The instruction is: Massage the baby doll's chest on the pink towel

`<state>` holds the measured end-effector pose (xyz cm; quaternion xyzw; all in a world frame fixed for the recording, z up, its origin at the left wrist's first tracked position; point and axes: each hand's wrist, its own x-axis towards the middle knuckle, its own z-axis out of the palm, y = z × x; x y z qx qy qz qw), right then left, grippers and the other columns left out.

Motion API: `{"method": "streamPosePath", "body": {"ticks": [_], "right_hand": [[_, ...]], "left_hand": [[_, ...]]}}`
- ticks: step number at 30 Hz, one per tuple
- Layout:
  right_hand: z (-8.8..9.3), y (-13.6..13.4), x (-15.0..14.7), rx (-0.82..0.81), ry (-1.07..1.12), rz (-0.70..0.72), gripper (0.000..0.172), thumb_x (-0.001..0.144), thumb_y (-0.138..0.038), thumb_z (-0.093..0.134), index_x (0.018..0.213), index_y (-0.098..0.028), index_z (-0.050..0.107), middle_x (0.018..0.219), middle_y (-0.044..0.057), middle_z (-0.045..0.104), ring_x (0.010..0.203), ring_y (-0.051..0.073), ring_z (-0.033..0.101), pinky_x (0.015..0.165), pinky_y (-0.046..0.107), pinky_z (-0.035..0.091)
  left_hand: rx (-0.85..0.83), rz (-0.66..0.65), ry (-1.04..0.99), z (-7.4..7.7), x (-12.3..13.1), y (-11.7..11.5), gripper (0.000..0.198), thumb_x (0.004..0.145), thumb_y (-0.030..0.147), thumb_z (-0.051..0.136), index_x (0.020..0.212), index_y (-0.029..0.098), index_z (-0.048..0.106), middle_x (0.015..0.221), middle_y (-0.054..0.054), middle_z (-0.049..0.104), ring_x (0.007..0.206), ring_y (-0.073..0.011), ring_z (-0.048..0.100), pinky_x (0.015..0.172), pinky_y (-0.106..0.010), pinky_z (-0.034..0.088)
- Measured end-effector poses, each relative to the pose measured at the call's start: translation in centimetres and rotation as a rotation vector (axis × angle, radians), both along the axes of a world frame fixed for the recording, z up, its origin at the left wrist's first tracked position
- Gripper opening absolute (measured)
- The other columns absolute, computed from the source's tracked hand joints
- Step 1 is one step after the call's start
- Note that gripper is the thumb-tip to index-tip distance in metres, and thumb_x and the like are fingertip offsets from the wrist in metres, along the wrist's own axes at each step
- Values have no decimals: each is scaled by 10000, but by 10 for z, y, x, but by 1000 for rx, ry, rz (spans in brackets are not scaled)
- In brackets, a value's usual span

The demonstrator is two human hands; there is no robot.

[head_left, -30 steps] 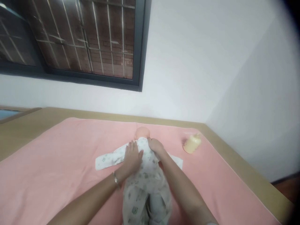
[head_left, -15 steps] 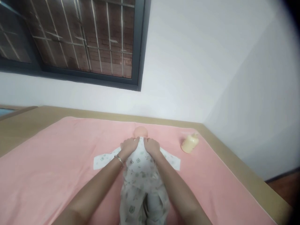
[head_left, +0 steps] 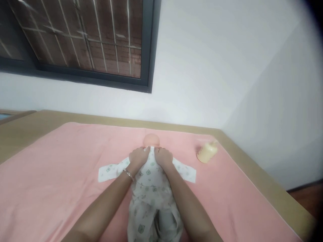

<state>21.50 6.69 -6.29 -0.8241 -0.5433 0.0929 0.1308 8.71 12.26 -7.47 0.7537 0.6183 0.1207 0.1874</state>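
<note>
A doll point(head_left: 151, 139) lies on a pink cloth, its round head pointing away from me and its face not visible. It wears white printed baby clothes point(head_left: 150, 173), with the sleeves spread out to both sides and the trouser legs toward me. My left hand point(head_left: 139, 157), with a bracelet on the wrist, is closed on the top's fabric just below the head, on the left. Opposite it, my right hand point(head_left: 164, 158) grips the same fabric on the right. A narrow strip of the top shows between the two hands.
The pink cloth point(head_left: 63, 161) covers most of a tan surface point(head_left: 40, 126). A pale yellow pump bottle point(head_left: 207, 153) lies tilted near the cloth's far right corner. Behind stand a white wall point(head_left: 196, 67) and a dark-framed window point(head_left: 146, 50) with bars.
The view has shifted slightly. Both hands keep their hold at the doll's neckline, and the clothes lie almost as before.
</note>
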Motion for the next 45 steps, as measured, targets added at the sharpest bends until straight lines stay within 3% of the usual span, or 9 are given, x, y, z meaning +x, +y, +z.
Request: {"method": "streamPosePath", "body": {"ticks": [18, 24, 29, 32, 37, 40, 43, 45], "right_hand": [[-4, 1, -2, 3, -13, 4, 554, 966, -424, 218, 1036, -114, 672, 1047, 184, 663, 975, 311, 609, 843, 420, 407], [5, -6, -1, 1, 4, 7, 529, 968, -399, 218, 1056, -117, 657, 1054, 171, 659, 967, 305, 606, 834, 418, 413], [-2, -39, -17, 219, -166, 113, 453, 966, -368, 294, 1208, -96, 563, 1205, 198, 580, 1156, 304, 491, 987, 444, 297], [-5, -44, -18, 254, -198, 167, 449, 959, -341, 321, 1257, -73, 525, 1264, 213, 539, 1220, 300, 437, 1033, 435, 244], [11, -14, 15, 15, 4, 117, 480, 974, -296, 232, 1041, -102, 666, 1055, 173, 663, 987, 247, 611, 853, 326, 407], [14, -9, 23, -22, 20, 107, 504, 976, -299, 220, 1023, -102, 681, 1034, 172, 675, 965, 241, 627, 815, 311, 425], [2, -33, 3, 81, -55, 118, 484, 978, -309, 230, 1172, -82, 610, 1186, 191, 610, 1140, 274, 534, 973, 378, 338], [-10, -53, -15, 206, -142, 179, 497, 977, -321, 253, 1317, -49, 491, 1360, 199, 478, 1296, 295, 376, 1068, 421, 218]], "left_hand": [[-28, 1, -12, -2, 0, 1, 690, 853, 641, 202, 1015, 170, 679, 1063, -159, 686, 1026, -337, 616, 839, -415, 420], [-64, -18, -37, 5, -5, 1, 680, 850, 647, 222, 1042, 179, 675, 1073, -150, 688, 1010, -315, 630, 818, -379, 432], [-54, -37, -11, 21, -9, 3, 660, 876, 607, 205, 954, 174, 697, 1004, -153, 706, 920, -297, 664, 779, -370, 453], [22, -10, 31, 20, -5, -11, 650, 894, 549, 213, 1037, 108, 669, 1084, -210, 665, 1051, -339, 608, 901, -441, 408], [490, -151, 78, -17, -4, -73, 709, 894, 476, 322, 1336, -73, 400, 1393, -296, 399, 1338, -371, 329, 1081, -479, 253], [600, -240, 77, -28, -7, -93, 713, 904, 476, 330, 1354, -75, 376, 1434, -290, 343, 1370, -375, 264, 1092, -485, 248], [438, -194, 103, -10, -9, -71, 634, 923, 444, 317, 1317, -36, 445, 1389, -275, 419, 1326, -358, 353, 1082, -481, 257], [253, -149, 113, 10, -9, -45, 546, 939, 429, 279, 1202, 48, 569, 1257, -225, 564, 1223, -326, 483, 1061, -491, 275]]}}
